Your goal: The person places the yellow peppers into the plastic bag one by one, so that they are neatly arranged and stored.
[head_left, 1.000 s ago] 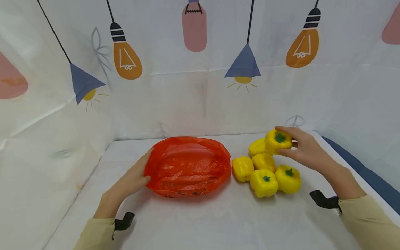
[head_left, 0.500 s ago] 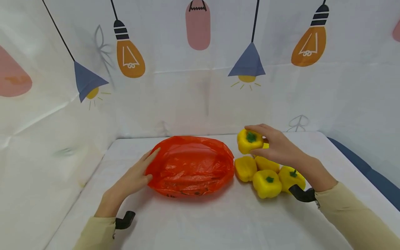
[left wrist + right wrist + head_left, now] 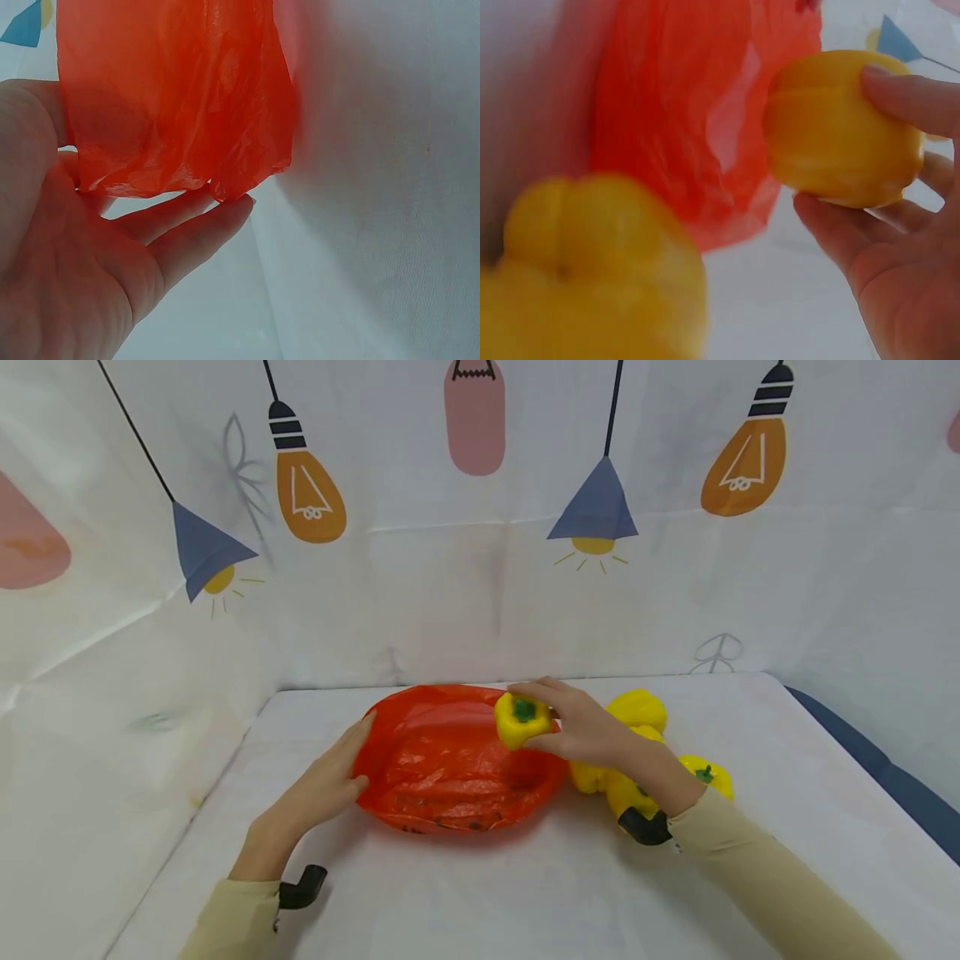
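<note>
My right hand (image 3: pixel 581 722) grips a yellow bell pepper (image 3: pixel 522 720) with a green stem, thumb below and fingers over its top. In the head view this pepper overlaps the right part of a red plastic bag (image 3: pixel 442 806), which stands with its wide mouth open. In the right wrist view the held pepper (image 3: pixel 840 135) is beside the bag (image 3: pixel 667 112). My left hand (image 3: pixel 318 789) rests against the bag's left side, fingers extended. In the left wrist view the left hand's fingers (image 3: pixel 202 236) reach along the bag's edge, some partly hidden behind the red film.
Several more yellow bell peppers (image 3: pixel 636 708) lie clustered right of the bag, partly hidden by my right forearm. One pepper (image 3: pixel 607 255) looms close and blurred in the right wrist view. A white-covered table (image 3: pixel 465 902) meets a hanging cloth (image 3: pixel 420 610) printed with lamps.
My right hand has carried the held pepper leftward from above the pepper cluster to the bag's right part. My left hand has stayed at the bag's left side.
</note>
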Tool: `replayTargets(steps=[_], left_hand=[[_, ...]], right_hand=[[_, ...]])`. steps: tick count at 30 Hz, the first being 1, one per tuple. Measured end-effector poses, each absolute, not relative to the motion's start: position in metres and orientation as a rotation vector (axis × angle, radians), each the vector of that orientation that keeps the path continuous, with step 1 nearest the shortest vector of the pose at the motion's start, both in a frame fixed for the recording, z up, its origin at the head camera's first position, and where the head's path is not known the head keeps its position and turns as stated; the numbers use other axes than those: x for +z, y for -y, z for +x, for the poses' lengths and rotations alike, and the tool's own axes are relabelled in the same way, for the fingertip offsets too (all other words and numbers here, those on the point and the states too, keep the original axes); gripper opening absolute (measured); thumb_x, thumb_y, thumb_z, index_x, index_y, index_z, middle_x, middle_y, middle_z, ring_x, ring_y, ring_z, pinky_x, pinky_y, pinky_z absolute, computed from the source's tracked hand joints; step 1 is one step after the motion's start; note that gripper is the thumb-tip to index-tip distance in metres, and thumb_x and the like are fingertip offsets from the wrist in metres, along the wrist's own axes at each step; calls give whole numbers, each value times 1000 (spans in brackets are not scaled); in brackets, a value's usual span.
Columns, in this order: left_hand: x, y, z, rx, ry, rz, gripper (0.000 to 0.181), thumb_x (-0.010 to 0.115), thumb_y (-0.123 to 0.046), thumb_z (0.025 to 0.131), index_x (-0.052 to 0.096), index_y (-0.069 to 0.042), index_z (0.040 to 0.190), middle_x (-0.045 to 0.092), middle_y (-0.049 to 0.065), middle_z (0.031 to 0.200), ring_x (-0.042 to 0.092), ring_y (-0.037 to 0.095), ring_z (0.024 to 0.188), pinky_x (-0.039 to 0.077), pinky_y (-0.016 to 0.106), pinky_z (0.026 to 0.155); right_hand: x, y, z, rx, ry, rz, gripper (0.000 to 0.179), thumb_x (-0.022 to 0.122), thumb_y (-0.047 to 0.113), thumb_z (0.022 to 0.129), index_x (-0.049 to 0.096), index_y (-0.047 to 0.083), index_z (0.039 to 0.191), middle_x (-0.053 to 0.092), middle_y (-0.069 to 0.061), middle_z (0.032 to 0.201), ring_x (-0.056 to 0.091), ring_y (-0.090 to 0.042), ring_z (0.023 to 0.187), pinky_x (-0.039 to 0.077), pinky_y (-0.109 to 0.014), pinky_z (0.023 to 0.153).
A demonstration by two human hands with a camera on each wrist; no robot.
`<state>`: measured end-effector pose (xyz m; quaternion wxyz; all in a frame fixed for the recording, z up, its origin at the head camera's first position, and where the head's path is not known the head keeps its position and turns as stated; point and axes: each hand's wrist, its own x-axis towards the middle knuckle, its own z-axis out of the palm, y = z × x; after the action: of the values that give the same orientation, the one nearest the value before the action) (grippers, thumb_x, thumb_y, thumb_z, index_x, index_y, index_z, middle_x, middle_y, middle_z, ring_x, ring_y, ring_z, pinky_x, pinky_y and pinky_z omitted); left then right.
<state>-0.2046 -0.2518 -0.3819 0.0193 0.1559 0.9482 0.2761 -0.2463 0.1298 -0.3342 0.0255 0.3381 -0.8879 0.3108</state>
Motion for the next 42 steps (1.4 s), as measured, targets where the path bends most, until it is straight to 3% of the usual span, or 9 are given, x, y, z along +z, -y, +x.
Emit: replayTargets(steps=[9,18,23,27,35,42], left_hand=[[-381,253,-205,848,-2947,489,86,50,3,88,7,-10,161,12,12,168,17,37,154,25,61,119],[-379,253,-204,852,-2948,477,87,51,1,88,6,-11,161,12,11,168,16,35,154,25,60,120],[-379,251,-204,874,-2924,456,86,52,0,89,7,-12,161,13,10,168,16,36,154,27,60,119],[-381,250,-204,890,-2909,438,86,53,-1,90,7,-13,161,13,9,168,16,35,154,28,59,119],[-384,249,-205,915,-2903,468,86,53,0,89,8,-13,161,15,9,168,20,35,153,28,59,119],[-385,248,-206,891,-2916,482,85,53,0,89,9,-11,161,16,11,167,21,36,153,27,59,119]], right_hand=[[-348,-71,-253,962,2842,1037,66,74,29,87,47,25,147,52,4,134,52,-14,112,50,-35,96],[-362,-28,-267,969,2997,956,72,70,35,86,40,26,150,47,8,145,45,-12,128,48,-44,107],[-364,-8,-277,971,2988,1006,71,67,33,86,39,24,151,45,7,147,46,-13,128,47,-46,108],[-366,9,-284,965,2968,1044,71,67,28,86,38,22,151,46,3,145,48,-13,123,49,-41,107],[-376,29,-292,1061,3004,988,71,67,27,90,34,18,152,47,2,144,47,-14,124,48,-38,108],[-383,29,-291,1022,3066,970,74,64,31,95,25,22,157,35,0,159,40,-18,139,41,-43,116]])
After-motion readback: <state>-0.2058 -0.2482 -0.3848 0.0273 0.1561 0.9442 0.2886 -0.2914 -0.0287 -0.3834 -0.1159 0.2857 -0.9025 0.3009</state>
